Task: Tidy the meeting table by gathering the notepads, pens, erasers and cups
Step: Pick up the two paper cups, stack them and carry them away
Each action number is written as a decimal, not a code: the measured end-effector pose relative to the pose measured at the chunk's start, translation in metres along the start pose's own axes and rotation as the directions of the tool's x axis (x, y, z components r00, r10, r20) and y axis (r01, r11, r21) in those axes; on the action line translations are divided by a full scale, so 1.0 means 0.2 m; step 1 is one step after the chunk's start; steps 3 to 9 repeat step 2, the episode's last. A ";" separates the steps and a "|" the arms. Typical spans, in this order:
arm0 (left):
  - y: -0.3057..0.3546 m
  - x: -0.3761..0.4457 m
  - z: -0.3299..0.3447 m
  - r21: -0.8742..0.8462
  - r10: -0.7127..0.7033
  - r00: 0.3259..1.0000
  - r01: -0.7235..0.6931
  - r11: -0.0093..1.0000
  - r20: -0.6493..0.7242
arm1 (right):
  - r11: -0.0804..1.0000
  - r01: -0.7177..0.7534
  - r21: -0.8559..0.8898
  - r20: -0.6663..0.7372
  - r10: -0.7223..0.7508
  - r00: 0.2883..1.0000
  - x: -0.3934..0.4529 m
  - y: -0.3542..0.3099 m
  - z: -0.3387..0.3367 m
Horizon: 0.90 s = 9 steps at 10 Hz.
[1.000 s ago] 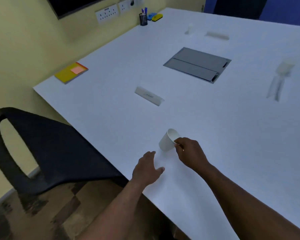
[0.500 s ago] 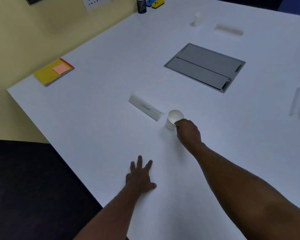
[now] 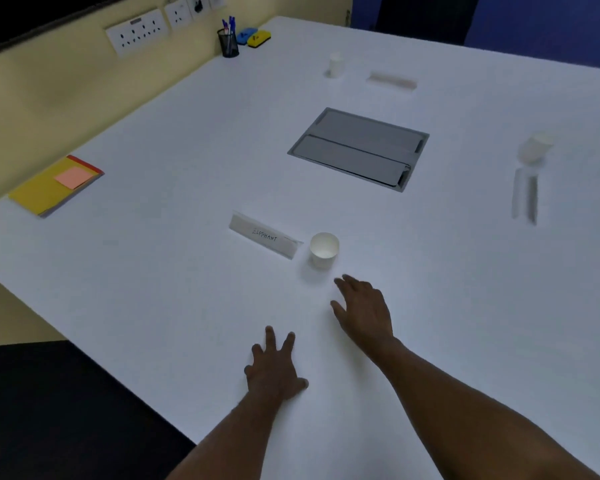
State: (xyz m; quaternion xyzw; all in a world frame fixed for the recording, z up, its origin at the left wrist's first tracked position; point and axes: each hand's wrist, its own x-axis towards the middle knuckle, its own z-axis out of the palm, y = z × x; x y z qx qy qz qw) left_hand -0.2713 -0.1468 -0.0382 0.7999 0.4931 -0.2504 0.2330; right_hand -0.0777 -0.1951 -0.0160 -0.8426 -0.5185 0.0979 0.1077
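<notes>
My right hand point(image 3: 362, 311) is open and empty, just short of the paper cup point(image 3: 323, 250), which stands upright beside the name card point(image 3: 264, 237) toward the near edge of the worktop point(image 3: 153, 271). My left hand point(image 3: 274, 368) lies flat and spread near that edge. Half a second ago my right fingers were on the cup; now they are off. Next I should leave it standing and reach for the other cups, gripping each lightly by the wall.
</notes>
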 end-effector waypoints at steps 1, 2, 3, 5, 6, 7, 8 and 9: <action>0.03 -0.01 -0.03 -0.014 0.004 0.999 -0.003 1.000 0.037 | 0.996 -0.078 0.046 0.097 0.073 0.993 -0.18 0.02 0.04; 0.06 -0.06 -0.03 -0.021 0.085 0.995 -0.084 0.996 0.049 | 0.982 -0.149 0.112 0.114 0.136 0.984 -0.35 -0.01 0.06; 0.06 -0.06 -0.03 -0.021 0.085 0.995 -0.084 0.996 0.049 | 0.982 -0.149 0.112 0.114 0.136 0.984 -0.35 -0.01 0.06; 0.06 -0.06 -0.03 -0.021 0.085 0.995 -0.084 0.996 0.049 | 0.982 -0.149 0.112 0.114 0.136 0.984 -0.35 -0.01 0.06; 0.06 -0.06 -0.03 -0.021 0.085 0.995 -0.084 0.996 0.049 | 0.982 -0.149 0.112 0.114 0.136 0.984 -0.35 -0.01 0.06; 0.06 -0.06 -0.03 -0.021 0.085 0.995 -0.084 0.996 0.049 | 0.982 -0.149 0.112 0.114 0.136 0.984 -0.35 -0.01 0.06; 0.06 -0.06 -0.03 -0.021 0.085 0.995 -0.084 0.996 0.049 | 0.982 -0.149 0.112 0.114 0.136 0.984 -0.35 -0.01 0.06; 0.06 -0.06 -0.03 -0.021 0.085 0.995 -0.084 0.996 0.049 | 0.982 -0.149 0.112 0.114 0.136 0.984 -0.35 -0.01 0.06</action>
